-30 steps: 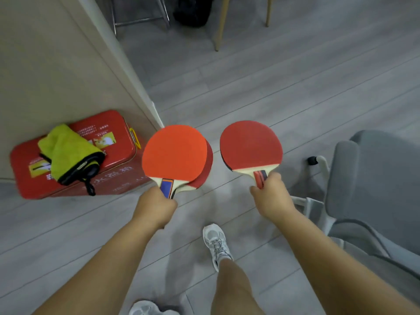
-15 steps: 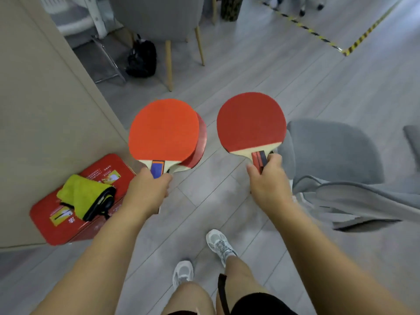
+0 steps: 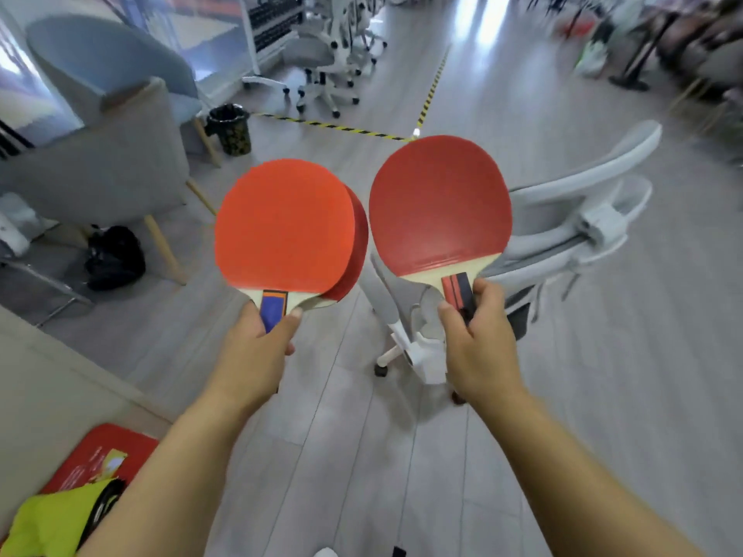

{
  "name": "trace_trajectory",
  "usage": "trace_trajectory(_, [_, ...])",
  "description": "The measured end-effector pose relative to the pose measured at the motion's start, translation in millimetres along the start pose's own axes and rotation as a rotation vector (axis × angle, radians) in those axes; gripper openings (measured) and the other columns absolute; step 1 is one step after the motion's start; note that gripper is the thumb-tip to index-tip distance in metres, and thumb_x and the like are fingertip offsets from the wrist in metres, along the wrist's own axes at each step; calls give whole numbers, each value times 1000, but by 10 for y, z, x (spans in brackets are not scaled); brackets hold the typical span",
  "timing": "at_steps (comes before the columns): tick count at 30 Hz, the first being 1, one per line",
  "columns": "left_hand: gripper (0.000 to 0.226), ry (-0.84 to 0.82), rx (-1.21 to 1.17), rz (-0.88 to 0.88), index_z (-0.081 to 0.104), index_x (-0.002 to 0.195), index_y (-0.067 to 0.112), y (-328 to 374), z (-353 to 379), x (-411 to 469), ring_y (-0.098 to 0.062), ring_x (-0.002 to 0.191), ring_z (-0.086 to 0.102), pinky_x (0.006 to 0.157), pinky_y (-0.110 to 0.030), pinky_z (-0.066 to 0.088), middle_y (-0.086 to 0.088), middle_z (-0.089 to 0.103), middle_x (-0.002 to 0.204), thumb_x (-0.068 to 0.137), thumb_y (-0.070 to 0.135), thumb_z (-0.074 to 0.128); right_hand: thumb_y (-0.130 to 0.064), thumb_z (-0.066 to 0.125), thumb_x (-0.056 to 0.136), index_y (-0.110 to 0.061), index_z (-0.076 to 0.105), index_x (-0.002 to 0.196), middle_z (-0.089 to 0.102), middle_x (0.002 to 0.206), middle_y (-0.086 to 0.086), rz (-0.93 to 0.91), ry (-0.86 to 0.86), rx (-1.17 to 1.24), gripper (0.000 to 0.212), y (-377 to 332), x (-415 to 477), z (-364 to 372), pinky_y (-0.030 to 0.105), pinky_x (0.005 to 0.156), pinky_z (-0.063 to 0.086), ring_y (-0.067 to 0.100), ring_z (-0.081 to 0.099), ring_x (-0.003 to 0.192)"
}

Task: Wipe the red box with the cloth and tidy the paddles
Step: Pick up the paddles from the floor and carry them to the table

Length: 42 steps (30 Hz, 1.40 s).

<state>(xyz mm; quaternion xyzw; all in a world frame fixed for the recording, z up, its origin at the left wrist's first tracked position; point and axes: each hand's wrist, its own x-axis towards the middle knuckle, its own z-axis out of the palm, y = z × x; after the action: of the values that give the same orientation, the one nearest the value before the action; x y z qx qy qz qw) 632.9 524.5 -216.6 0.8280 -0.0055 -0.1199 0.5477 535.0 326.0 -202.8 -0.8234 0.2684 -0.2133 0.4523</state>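
My left hand [image 3: 251, 357] grips the handles of two stacked paddles [image 3: 285, 231]: an orange-red face in front, a darker red one behind it peeking out on the right. My right hand [image 3: 480, 349] grips the red-and-black handle of a third, dark red paddle [image 3: 440, 203]. All are held upright in front of me, faces toward me, nearly touching. The red box [image 3: 94, 456] lies on the floor at the bottom left, partly behind my left forearm, with the yellow-green cloth [image 3: 48, 524] on top of it.
A beige panel [image 3: 48, 396] stands beside the box at left. A grey office chair [image 3: 563, 235] is tipped behind the right paddle. Grey armchairs [image 3: 100, 154], a black bag [image 3: 114, 257] and a black bin [image 3: 229, 128] sit at the back left. Yellow-black tape crosses the grey floor.
My view has tilted upward, so the box and cloth slid to the bottom-left corner. Both hands kept their grips and raised the paddles higher, with the room beyond coming into view.
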Motion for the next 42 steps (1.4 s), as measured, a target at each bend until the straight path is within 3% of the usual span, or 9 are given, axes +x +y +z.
trace_trajectory(2, [26,-24,3,82,49,93,4,266,270,-110,-13,64,56,53,-28,40,-17,60,90,93,29,54,-23,52,94,-26,41,102,53,75,-12,-17,74,28,14,83,7,-379,35,65,44,10,52,67])
trace_trajectory(5, [20,-59,-9,196,44,81,14,678,767,-319,-18,65,55,55,-31,42,-16,59,86,92,27,55,-19,53,94,-26,40,105,53,76,-14,-24,184,57,18,299,19,-1012,24,60,42,0,54,64])
trace_trajectory(11, [26,-118,-17,346,37,75,16,1285,2013,-876,-19,60,47,56,-30,36,-16,55,77,91,22,57,-21,54,93,-26,41,101,50,73,-10,-13,323,42,16,894,57,-2331,27,54,39,2,47,57])
trace_trajectory(17, [23,-292,-47,345,44,87,4,1802,3541,-1393,-25,69,49,61,-35,40,-25,56,85,92,24,55,-21,53,94,-21,41,101,47,72,-7,36,475,23,14,1541,148,-3689,33,57,38,11,43,59])
trace_trajectory(19, [28,-342,-48,353,45,93,-3,1969,3966,-1516,-24,68,48,60,-34,39,-20,54,79,92,23,55,-20,53,93,-20,42,102,46,72,-8,76,526,31,14,1748,182,-4060,35,58,38,11,42,59])
trace_trajectory(24, [22,-471,-22,417,41,81,12,2389,4965,-1650,-14,61,49,51,-22,34,-9,52,76,92,24,56,-24,54,91,-23,43,103,52,75,-5,187,656,65,16,2262,357,-4872,45,65,47,18,51,66])
trace_trajectory(28, [23,-611,-10,451,41,80,14,2726,5864,-1611,-14,64,55,53,-30,37,-9,51,78,91,25,57,-24,54,92,-25,41,100,53,77,-3,268,774,67,15,2717,578,-5468,48,69,48,20,51,68])
trace_trajectory(32, [23,-773,8,470,45,93,9,3040,6837,-1567,-17,68,57,56,-31,40,-9,52,85,91,27,58,-25,53,93,-25,39,101,52,78,-3,338,880,22,16,3182,805,-6043,49,71,47,22,52,71])
trace_trajectory(42, [20,-1103,117,526,45,83,16,3772,9085,-2032,-23,73,58,54,-31,43,-9,56,83,90,29,58,-26,56,91,-26,41,102,55,82,-6,550,1181,30,19,4298,949,-7527,47,75,48,20,53,71])
